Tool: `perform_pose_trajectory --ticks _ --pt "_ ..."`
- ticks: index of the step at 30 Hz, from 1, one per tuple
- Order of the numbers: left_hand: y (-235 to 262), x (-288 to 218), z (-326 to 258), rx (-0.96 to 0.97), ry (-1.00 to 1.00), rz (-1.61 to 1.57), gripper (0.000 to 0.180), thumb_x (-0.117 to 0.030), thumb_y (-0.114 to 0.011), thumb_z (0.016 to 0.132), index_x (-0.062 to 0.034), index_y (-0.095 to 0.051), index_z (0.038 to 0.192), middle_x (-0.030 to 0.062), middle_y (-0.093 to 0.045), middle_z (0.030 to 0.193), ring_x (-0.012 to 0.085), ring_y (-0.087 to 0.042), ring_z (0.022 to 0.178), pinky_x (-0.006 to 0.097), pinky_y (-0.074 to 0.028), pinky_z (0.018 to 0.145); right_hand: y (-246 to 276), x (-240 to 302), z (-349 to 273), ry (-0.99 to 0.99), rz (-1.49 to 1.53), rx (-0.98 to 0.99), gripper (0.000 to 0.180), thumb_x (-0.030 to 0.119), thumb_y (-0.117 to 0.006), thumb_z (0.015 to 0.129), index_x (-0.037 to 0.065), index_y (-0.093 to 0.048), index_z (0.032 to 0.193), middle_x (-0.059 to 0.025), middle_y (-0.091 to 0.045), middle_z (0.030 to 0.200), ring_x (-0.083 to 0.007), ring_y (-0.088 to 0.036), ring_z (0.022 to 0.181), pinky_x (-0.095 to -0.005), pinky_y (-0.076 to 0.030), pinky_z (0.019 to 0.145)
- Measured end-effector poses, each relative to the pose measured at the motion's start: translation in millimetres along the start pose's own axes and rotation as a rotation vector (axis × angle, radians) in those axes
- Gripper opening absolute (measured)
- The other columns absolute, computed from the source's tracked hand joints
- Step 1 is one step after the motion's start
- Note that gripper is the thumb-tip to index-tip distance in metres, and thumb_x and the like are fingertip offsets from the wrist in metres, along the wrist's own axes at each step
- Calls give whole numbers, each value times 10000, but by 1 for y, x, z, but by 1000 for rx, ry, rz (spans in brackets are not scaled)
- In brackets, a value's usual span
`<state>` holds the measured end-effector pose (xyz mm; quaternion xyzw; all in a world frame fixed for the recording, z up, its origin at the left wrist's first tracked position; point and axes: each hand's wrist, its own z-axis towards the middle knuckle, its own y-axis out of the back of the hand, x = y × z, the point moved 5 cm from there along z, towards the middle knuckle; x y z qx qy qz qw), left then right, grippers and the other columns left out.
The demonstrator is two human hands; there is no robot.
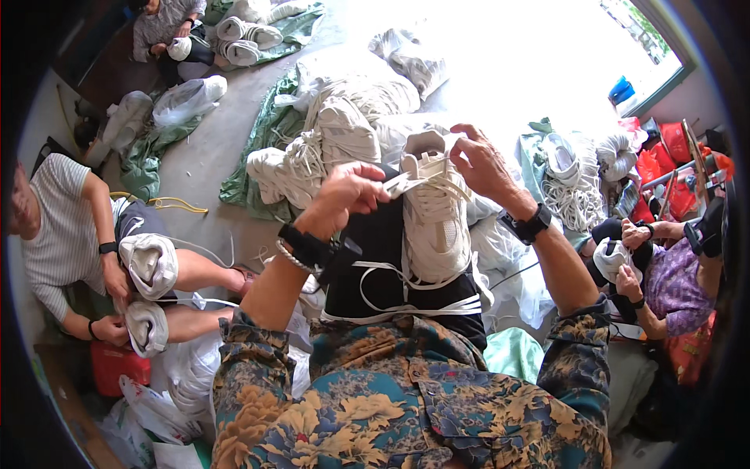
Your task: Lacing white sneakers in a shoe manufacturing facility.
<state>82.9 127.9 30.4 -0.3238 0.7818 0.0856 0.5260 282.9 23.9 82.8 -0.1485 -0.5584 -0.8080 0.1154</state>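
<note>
A white sneaker upper [434,219] rests on my lap, toe toward me, with flat white laces [406,277] trailing loose over my black trousers. My left hand [348,194] pinches a lace end at the upper's left side. My right hand [480,164] grips the top edge of the upper near its tongue. Both wrists wear dark bands.
A heap of white uppers [336,141] lies on green sheeting ahead. A person on the left [62,234] holds white uppers on the knees. Another person on the right [672,281] handles one too. More laces [574,195] and bags pile at the right.
</note>
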Motion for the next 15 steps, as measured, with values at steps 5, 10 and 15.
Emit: perform_pose_trajectory --ticks 5,10,15 --pt "-40 -6 -21 246 36 -512 272 -11 -519 803 -15 -477 1072 158 -619 926 170 -584 642 239 -466 585 -6 -3 2 -16 36 -9 71 55 -557 773 -15 -570 768 -137 -507 1155 -269 -564 863 -350 -452 740" --pt "-21 -18 -3 -27 -95 -313 266 -47 -521 804 -33 -499 1069 119 -605 1000 140 -572 666 233 -458 572 16 -10 0 -21 -9 4 56 31 -563 763 -24 -567 764 -136 -520 1129 -264 -571 857 -342 -457 744" --pt "3 -13 9 -338 -365 138 313 -83 -593 751 -48 -518 1053 52 -598 962 101 -561 746 228 -457 562 40 -24 -4 -147 32 46 61 53 -568 775 -7 -578 778 -144 -525 1132 -268 -561 946 -352 -440 809"
